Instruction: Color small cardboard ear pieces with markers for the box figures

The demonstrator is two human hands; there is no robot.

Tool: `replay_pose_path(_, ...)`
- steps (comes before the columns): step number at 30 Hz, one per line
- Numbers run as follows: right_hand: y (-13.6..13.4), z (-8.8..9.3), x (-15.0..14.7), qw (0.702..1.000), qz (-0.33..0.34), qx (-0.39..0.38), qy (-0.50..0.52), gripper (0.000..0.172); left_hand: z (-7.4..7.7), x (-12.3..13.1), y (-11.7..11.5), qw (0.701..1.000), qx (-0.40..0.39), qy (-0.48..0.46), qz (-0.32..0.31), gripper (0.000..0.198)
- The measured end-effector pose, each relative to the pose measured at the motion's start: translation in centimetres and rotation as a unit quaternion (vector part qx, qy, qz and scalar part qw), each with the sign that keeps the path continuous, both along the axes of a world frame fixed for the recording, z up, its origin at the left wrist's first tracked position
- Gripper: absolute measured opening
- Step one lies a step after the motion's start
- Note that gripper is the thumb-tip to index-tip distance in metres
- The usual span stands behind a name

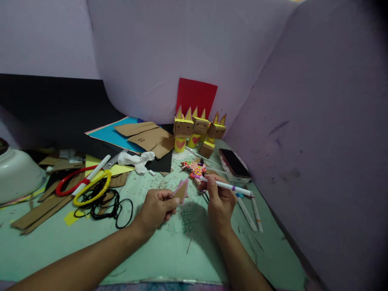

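Between the thumb and fingers of my left hand [158,207] is a small pointed cardboard piece [181,191] with pink-purple edges. My right hand [220,202] grips a white marker [224,185] with a purple tip and a purple band. The marker's tip points left, a little above and to the right of the cardboard piece, apart from it. Just beyond the tip lies a colourful patterned item [194,166], partly hidden by the marker and hand. Several cardboard figures [183,129] with pointed ears and yellow bodies stand farther back.
Scissors with red and yellow handles [91,182], a tangled black cord [104,204] and cardboard strips [45,208] lie at left. White tissue [138,161] rests near brown cardboard [151,137]. At right are a phone [234,161] and more markers [247,214]. A red sheet [196,95] leans behind the figures.
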State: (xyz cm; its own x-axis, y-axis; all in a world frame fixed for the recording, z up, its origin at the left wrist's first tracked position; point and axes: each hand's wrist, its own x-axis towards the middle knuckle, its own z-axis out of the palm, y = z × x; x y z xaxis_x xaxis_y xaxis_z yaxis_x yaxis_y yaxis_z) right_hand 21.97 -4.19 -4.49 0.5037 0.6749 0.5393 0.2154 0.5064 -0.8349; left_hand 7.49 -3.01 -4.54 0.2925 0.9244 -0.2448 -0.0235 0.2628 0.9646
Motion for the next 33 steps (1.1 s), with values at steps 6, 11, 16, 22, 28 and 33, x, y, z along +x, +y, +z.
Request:
replay_pose_path(6, -0.2, -0.1, 0.04, 1.0, 0.026, 0.001, -0.004, 0.015, -0.24, -0.02, 0.33, 1.0, -0.005, -0.003, 0.003, 0.023)
replay_pose_path(11, -0.23, -0.62, 0.34, 0.998, 0.031, -0.006, -0.055, 0.013, -0.11, 0.06, 0.3, 1.0, -0.009, -0.008, -0.003, 0.022)
replay_pose_path(16, -0.28, -0.49, 0.38, 0.998, 0.016, -0.008, -0.053, 0.016, -0.02, 0.0, 0.19, 1.0, -0.009, -0.011, 0.001, 0.022)
replay_pose_path(22, -0.27, -0.66, 0.24, 0.999, 0.03, 0.015, -0.023, 0.015, -0.05, -0.13, 0.12, 1.0, -0.002, -0.015, 0.0, 0.021)
replay_pose_path(28, -0.38, -0.71, 0.4, 0.998, 0.02, 0.003, -0.052, 0.016, 0.0, -0.09, 0.2, 1.0, -0.003, -0.014, -0.003, 0.021)
replay_pose_path(33, -0.45, -0.63, 0.42, 0.999, 0.017, 0.012, -0.048, 0.016, -0.18, -0.03, 0.26, 1.0, -0.001, -0.017, 0.003, 0.022)
